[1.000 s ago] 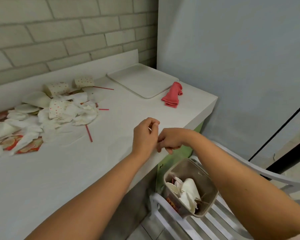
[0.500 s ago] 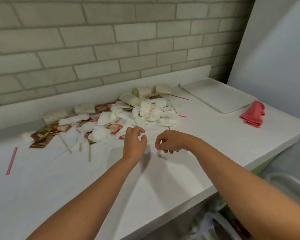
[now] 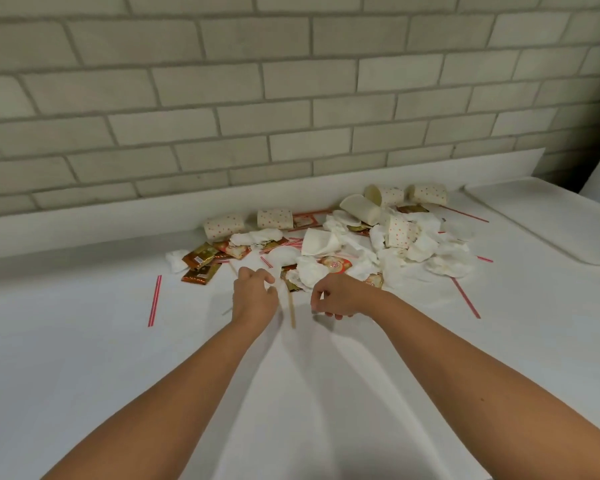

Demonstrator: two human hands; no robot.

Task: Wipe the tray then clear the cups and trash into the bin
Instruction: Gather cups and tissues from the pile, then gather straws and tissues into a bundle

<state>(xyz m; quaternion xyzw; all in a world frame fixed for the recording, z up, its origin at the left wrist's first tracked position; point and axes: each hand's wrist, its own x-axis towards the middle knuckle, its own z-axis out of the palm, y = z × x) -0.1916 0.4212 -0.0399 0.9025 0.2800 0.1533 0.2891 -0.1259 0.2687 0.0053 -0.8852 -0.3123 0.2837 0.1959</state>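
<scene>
A heap of trash lies against the back of the white counter: dotted paper cups (image 3: 400,230), a plain white cup (image 3: 361,208), crumpled tissues (image 3: 444,258) and gold and red sachets (image 3: 200,258). My left hand (image 3: 255,296) hovers at the heap's near edge with loosely curled fingers, its fingertips by a scrap of white paper. A wooden stick (image 3: 291,308) lies between my hands. My right hand (image 3: 336,296) is just right of the stick, its fingers curled down toward the counter with nothing seen in them. The white tray (image 3: 551,220) sits at the far right. The bin is out of view.
Red-striped straws lie loose on the counter, one at the left (image 3: 154,299) and one at the right (image 3: 466,297). A brick wall and a low white backsplash (image 3: 84,216) close off the back. The counter's front edge shows at the bottom right.
The view has swung left, away from the bin and chair, onto the trash heap. Both hands have moved forward from the counter's edge to the near side of the heap.
</scene>
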